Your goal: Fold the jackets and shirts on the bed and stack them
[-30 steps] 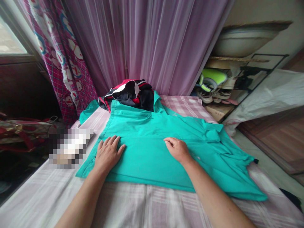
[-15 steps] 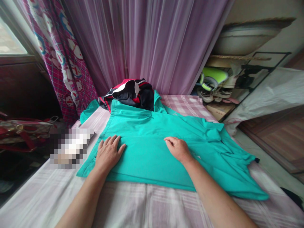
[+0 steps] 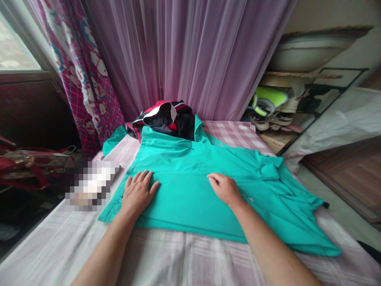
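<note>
A teal jacket [image 3: 184, 202] is spread out over the plaid cloth, its straight hem toward the left and its right end bunched and creased. A zipped pocket [image 3: 171, 143] shows on the far half, and a long seam line runs across the middle. My left hand [image 3: 139, 191] lies flat near the hem, fingers spread on the fabric. Resting on the jacket's middle line, my right hand [image 3: 224, 188] has its fingers curled and pressed together. What those fingertips hold, if anything, is hidden.
Dark clothing [image 3: 166, 119] with red and white trim is piled behind the jacket. Left of it lies a blurred-out object [image 3: 92, 184] on the plaid cloth [image 3: 166, 258]. Purple curtains [image 3: 190, 59] hang behind. A rack with shoes [image 3: 279, 119] stands at the right, a red bag [image 3: 32, 163] at the left.
The whole view has shifted slightly, with everything a little farther right. Both hands keep their places on the jacket.
</note>
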Tool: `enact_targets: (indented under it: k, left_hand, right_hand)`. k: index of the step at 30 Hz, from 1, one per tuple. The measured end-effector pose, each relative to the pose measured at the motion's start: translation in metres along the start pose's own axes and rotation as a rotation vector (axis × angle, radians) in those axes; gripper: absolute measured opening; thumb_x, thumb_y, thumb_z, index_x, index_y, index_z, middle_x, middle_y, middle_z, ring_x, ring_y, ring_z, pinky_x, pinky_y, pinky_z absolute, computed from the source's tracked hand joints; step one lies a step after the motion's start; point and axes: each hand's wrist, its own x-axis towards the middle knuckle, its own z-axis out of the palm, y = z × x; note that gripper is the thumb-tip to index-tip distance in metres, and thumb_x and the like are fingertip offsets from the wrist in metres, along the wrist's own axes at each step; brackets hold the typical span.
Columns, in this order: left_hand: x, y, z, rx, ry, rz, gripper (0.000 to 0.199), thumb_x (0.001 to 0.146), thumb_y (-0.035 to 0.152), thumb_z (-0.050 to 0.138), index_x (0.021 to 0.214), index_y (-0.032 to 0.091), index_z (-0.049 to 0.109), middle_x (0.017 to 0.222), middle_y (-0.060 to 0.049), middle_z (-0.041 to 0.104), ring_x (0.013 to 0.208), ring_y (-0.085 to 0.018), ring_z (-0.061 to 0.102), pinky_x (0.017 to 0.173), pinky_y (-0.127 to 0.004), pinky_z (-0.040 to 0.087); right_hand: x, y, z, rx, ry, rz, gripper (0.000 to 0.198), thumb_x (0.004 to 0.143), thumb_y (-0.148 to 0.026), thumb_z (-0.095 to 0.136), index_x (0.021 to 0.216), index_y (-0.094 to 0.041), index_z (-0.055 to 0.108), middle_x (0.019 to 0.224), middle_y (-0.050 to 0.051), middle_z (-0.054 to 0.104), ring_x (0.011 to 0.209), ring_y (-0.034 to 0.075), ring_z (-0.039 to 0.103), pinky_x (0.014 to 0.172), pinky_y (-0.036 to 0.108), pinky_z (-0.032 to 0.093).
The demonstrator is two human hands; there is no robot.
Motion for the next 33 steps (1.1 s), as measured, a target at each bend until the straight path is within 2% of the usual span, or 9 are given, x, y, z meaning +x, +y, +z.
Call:
enact_targets:
  k: [19, 33]
  left_hand:
    - [-0.0006, 0.0002, -0.0007, -0.012, 0.01, 0.002, 0.053, 0.097, 0.05, 0.041, 0.14, 0.021, 0.053, 0.147, -0.012, 0.054, 0.138, -0.031, 0.045, 0.115, -0.053, 0.03]
    - [-0.001, 0.0022, -0.0049, 0.015, -0.03, -0.004, 0.055, 0.097, 0.05, 0.04, 0.142, 0.02, 0.051, 0.149, -0.011, 0.052, 0.139, -0.03, 0.044, 0.115, -0.052, 0.03]
  right_hand:
    - [0.0003, -0.0017, -0.0002, -0.006, 0.0, 0.007, 0.026, 0.089, -0.023, 0.051, 0.093, -0.027, 0.076, 0.096, 0.003, 0.079, 0.087, 0.019, 0.073, 0.078, 0.027, 0.055]
    - [-0.0001, -0.001, 0.001, 0.004, 0.013, -0.003, 0.027, 0.089, -0.023, 0.05, 0.093, -0.026, 0.076, 0.096, 0.004, 0.079, 0.088, 0.019, 0.073, 0.079, 0.028, 0.055]
